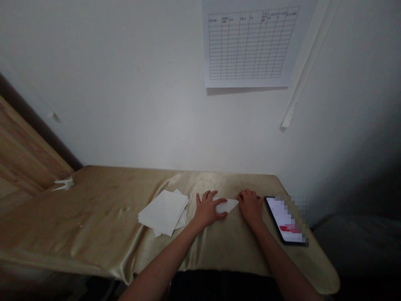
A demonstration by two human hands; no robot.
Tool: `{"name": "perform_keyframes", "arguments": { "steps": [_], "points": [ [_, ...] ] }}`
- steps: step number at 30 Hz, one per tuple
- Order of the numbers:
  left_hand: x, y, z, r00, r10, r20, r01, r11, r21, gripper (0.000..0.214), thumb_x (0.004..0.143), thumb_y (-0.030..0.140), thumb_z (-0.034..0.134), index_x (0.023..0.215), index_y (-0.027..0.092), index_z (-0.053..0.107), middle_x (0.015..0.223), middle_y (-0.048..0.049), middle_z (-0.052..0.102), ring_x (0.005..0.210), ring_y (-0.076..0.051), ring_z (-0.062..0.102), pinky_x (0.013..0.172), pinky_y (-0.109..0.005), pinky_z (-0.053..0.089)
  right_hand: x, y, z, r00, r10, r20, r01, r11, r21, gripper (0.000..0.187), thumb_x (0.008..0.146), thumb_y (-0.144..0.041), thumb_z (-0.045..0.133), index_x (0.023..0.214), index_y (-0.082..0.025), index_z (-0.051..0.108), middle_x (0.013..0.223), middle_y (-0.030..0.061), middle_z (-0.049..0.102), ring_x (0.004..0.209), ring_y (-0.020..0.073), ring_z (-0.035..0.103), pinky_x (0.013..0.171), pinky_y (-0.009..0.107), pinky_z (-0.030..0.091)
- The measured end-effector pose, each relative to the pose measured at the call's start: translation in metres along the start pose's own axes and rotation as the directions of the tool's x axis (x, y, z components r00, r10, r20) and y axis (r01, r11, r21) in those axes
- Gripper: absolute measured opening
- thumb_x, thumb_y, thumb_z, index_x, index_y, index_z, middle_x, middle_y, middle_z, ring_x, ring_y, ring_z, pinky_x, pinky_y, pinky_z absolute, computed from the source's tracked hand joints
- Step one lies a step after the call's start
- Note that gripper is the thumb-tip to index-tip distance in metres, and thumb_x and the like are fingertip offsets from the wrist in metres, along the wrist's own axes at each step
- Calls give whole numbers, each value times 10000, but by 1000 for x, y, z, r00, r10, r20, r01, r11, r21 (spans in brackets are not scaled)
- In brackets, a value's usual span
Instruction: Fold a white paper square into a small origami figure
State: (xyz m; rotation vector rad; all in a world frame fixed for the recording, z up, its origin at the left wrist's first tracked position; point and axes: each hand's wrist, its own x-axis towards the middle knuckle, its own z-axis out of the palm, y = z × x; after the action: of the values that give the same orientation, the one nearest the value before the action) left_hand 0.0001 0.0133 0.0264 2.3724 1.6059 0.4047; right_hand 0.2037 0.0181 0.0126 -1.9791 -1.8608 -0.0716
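Observation:
A small white piece of folded paper lies on the cloth-covered table and narrows to a point at its right end. My left hand rests over its left part with the fingers spread, hiding some of it. At the pointed right end, my right hand has its fingers curled together against the paper's tip. The right fingertips are partly hidden. Left of my left hand sits a loose, uneven stack of white paper sheets.
A phone with a lit screen lies right of my right hand. White scraps lie at the table's far left, near a wooden panel. The gold tablecloth has folds. Behind it, a printed table sheet hangs on the wall.

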Motion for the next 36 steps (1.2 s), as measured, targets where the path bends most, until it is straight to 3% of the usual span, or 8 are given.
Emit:
{"name": "perform_keyframes", "arguments": {
  "steps": [10, 17, 20, 26, 31, 36],
  "points": [
    [0, 0, 2, 1000, 1, -15, 0, 1000, 28, 559, 733, 605, 720, 1267, 501, 591, 1520, 6, 408, 1432, -391, 245, 1113, -743, -1, 6, 5, 2, 1000, 12, -5, -12, 997, -77, 194, 973, -264, 448, 988, -224, 637, 1081, 94, 679, 1055, 260, 538, 909, 427, 287],
    [0, -5, 3, 1000, 28, 1, -28, 999, 41, 445, 847, 621, 599, 1280, 525, 570, 1528, 18, 400, 1438, -361, 250, 1117, -738, 42, 6, 13, 3, 1000, 3, -4, -3, 998, -70, 259, 996, -305, 397, 1022, -232, 644, 1100, 81, 673, 1065, 249, 539, 944, 428, 284],
    [2, -8, 4, 999, 37, -1, -37, 999, 41, 358, 911, 554, 545, 1268, 543, 571, 1529, 18, 401, 1438, -343, 261, 1105, -747, 69, 1, 15, 2, 999, -30, -12, 30, 998, -46, 267, 997, -318, 394, 1023, -238, 647, 1099, 71, 669, 1065, 245, 542, 976, 441, 270],
    [3, -11, 5, 998, 55, -1, -55, 998, 34, 365, 908, 505, 576, 1269, 556, 565, 1523, 21, 404, 1434, -353, 261, 1099, -755, 69, -6, 17, 0, 996, -81, -24, 81, 997, -8, 226, 958, -348, 475, 1025, -243, 663, 1089, 69, 654, 1060, 259, 537, 1009, 469, 258],
    [2, -12, 6, 998, 62, -7, -61, 998, 34, 366, 911, 505, 573, 1275, 551, 565, 1522, 14, 399, 1423, -361, 270, 1097, -758, 58, -6, 15, 5, 976, -216, 2, 214, 966, 143, 233, 940, -325, 508, 1103, -279, 668, 1139, 49, 642, 1102, 237, 523, 1042, 436, 269],
    [3, -12, 8, 997, 57, -46, -56, 998, 22, 488, 884, 475, 630, 1348, 533, 491, 1503, -2, 425, 1406, -338, 298, 1110, -736, 75, -6, 16, 8, 958, -284, 38, 268, 933, 239, 261, 898, -343, 583, 1138, -294, 674, 1136, 52, 646, 1128, 250, 515, 1060, 447, 278]
  ]
}}
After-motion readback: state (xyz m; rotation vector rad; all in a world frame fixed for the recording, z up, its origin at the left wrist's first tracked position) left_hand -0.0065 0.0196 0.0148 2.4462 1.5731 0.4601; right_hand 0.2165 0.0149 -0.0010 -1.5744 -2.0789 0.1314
